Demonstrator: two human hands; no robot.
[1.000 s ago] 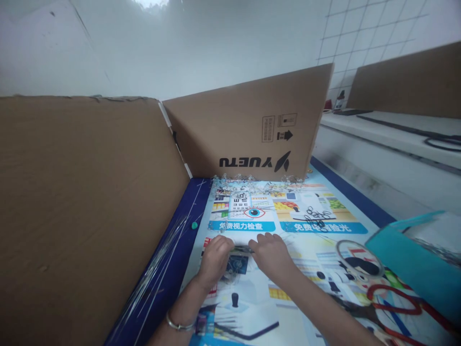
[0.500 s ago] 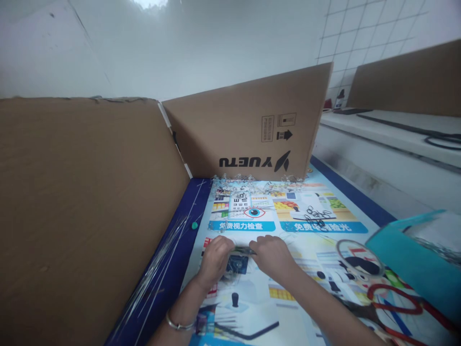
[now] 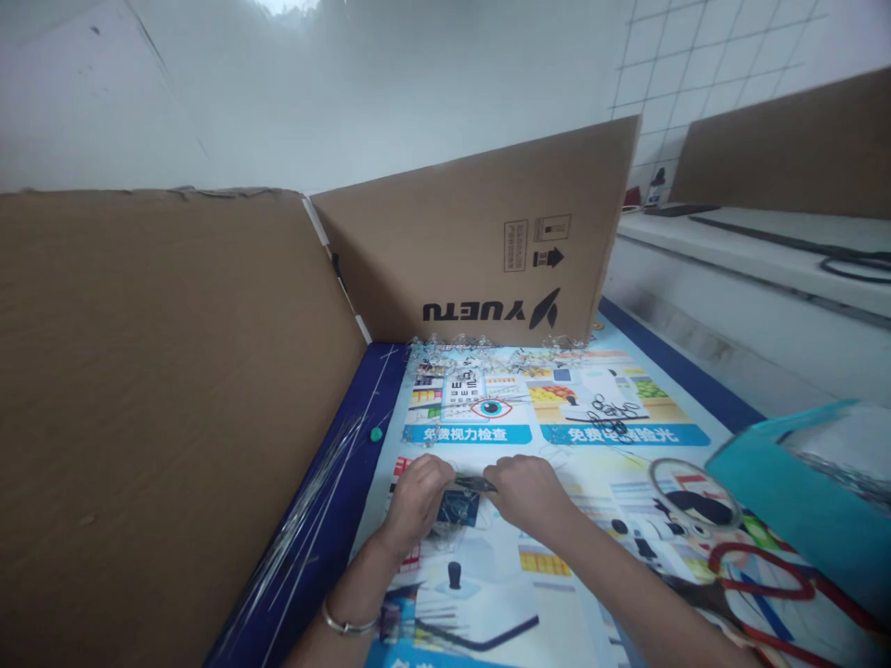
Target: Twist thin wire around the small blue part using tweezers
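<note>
Two hands work close together, knuckles up. The left hand (image 3: 419,496) and the right hand (image 3: 527,492) are both curled narrow, each gripping one end of a dark slim piece (image 3: 474,483) that spans the short gap between them, just above the surface (image 3: 557,622) (its ends are hidden in the fingers, so I cannot tell what it is). One metal bracelet (image 3: 348,628) circles the left wrist. Just under the left hand lies a faint clear tangle (image 3: 449,533).

Farther out on the left runs one loose bundle of thin wires (image 3: 299,520), too many to count, with one small green bit (image 3: 376,434) near its far end. Ahead sits one cluster of black loops (image 3: 609,417); beyond it, a row of clear curled pieces (image 3: 487,353), also past counting, lines the foot of a printed cardboard panel (image 3: 473,246). To the right stands one teal container (image 3: 794,492) with silvery pieces in it.

The surface carries a bright printed sheet (one eye and an eye chart among its pictures) with dark blue edges. A plain cardboard panel (image 3: 153,417) stands along the left, meeting the printed one at a corner. Beyond, a white ledge (image 3: 766,237) bears one small bottle (image 3: 656,188), a black cable (image 3: 856,266) and a third cardboard panel (image 3: 794,153), before pale walls (image 3: 452,83), partly tiled.
</note>
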